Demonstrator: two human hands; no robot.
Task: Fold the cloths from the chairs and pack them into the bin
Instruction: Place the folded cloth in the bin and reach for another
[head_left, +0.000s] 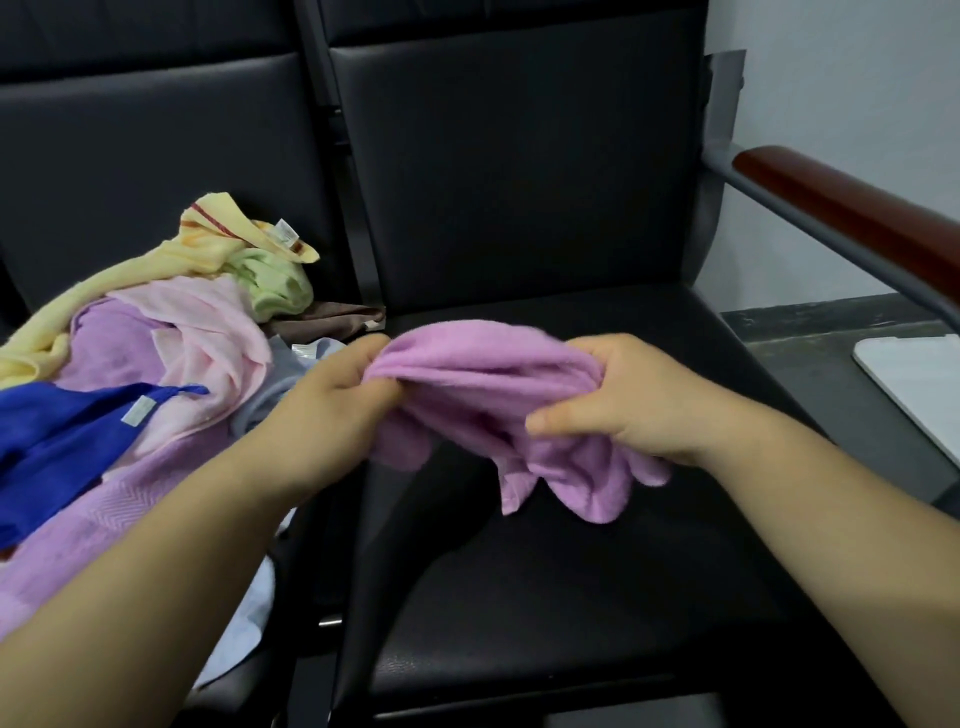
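Note:
A small purple cloth (483, 379) hangs bunched above the seat of the right black chair (545, 561). My left hand (332, 400) pinches its left end, and my right hand (618, 395) grips its right end with the thumb stretched out below. The cloth's lower folds droop between and under my hands. On the left chair lies a heap of cloths: a yellow one (208, 234), a green one (272, 283), a pale pink one (208, 332), a blue one (62, 436), a large lilac one (104, 519) and a brown one (332, 317).
A wooden armrest (852, 208) on a grey frame runs along the right chair's side. A white rim (914, 384) shows at the far right edge on a dark floor. The chair backs (519, 171) rise behind.

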